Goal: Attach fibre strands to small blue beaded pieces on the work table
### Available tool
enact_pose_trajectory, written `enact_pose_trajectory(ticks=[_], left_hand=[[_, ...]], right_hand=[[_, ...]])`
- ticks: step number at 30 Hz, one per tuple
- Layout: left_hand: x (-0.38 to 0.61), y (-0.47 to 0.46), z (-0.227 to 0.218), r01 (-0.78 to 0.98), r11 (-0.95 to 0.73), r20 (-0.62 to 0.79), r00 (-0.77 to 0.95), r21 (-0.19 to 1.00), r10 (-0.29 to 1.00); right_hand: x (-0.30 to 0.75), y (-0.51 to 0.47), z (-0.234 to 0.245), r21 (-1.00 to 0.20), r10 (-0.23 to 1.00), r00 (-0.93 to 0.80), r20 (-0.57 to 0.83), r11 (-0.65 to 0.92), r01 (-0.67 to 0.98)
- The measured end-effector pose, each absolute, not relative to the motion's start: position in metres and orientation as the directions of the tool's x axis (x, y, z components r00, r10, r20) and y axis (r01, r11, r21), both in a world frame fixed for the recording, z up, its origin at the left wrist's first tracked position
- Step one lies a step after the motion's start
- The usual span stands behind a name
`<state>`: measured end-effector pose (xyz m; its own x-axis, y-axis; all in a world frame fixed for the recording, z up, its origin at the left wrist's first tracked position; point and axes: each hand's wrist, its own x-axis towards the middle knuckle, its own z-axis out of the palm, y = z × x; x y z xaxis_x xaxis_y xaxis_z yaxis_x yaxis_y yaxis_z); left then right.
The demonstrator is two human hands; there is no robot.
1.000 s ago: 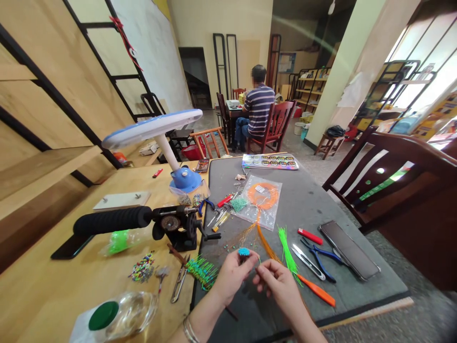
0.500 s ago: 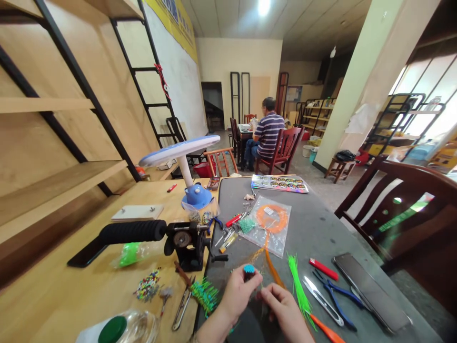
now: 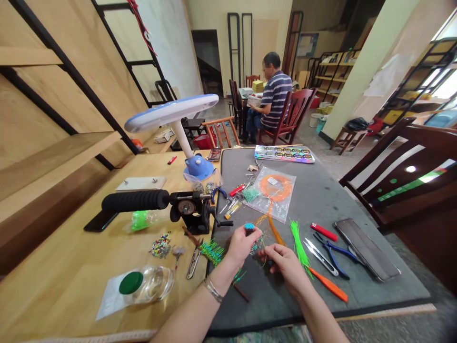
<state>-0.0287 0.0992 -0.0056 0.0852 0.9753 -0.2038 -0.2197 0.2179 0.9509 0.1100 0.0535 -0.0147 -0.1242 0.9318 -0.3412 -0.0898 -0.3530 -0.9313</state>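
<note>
My left hand [image 3: 240,245] is closed around a small dark piece with a bright blue, beaded-looking top [image 3: 249,227]. To its right, my right hand [image 3: 283,263] pinches a thin green strand [image 3: 263,257] between thumb and fingertips. The two hands are a short way apart above the grey mat [image 3: 250,309]. Small green-blue bits show between them, too fine to make out. Beside my left wrist lies a brown stick fringed with green strands [image 3: 214,251]. A bundle of bright green strands [image 3: 300,243] rests right of my right hand.
Right on the mat are snips [image 3: 320,257], blue-handled pliers [image 3: 337,250], a red lighter [image 3: 324,232], an orange handle [image 3: 328,285] and a phone [image 3: 369,247]. Left stand a cranked device [image 3: 189,209], a lamp [image 3: 178,114], beads [image 3: 160,244] and a green-lidded jar [image 3: 131,283]. A person [image 3: 274,97] sits behind.
The view has tilted downward, so more of my forearms and the table's near edge show. My right hand is slightly farther from the left. The seated person's hand is lower, by a whitish object.
</note>
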Motion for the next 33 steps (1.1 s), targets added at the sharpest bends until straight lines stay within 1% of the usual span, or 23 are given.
enact_pose_trajectory(ticks=[6,19,24,28,31,33], left_hand=[[-0.030,0.103,-0.010,-0.244,0.191,-0.194,0.011,0.951,0.981],[-0.038,0.112,-0.008,-0.278,0.190,-0.202,-0.014,0.942,0.979],[-0.044,0.109,-0.007,-0.263,0.197,-0.208,-0.013,0.944,0.978],[-0.048,0.106,-0.007,-0.185,0.233,-0.237,0.003,0.955,0.972],[-0.049,0.105,-0.008,-0.120,0.234,-0.232,0.034,0.965,0.972],[-0.048,0.105,-0.008,-0.119,0.249,-0.246,0.045,0.961,0.968]], right_hand=[[0.108,0.054,-0.014,-0.940,0.932,-0.141,-0.335,-0.340,-0.013],[0.107,0.054,-0.011,-0.930,0.916,-0.158,-0.368,-0.358,0.087],[0.107,0.055,-0.012,-0.927,0.920,-0.114,-0.375,-0.374,0.028],[0.108,0.054,-0.013,-0.925,0.922,-0.097,-0.374,-0.378,-0.028],[0.108,0.053,-0.014,-0.924,0.924,-0.088,-0.372,-0.377,-0.063],[0.108,0.053,-0.014,-0.921,0.922,-0.086,-0.376,-0.383,-0.075]])
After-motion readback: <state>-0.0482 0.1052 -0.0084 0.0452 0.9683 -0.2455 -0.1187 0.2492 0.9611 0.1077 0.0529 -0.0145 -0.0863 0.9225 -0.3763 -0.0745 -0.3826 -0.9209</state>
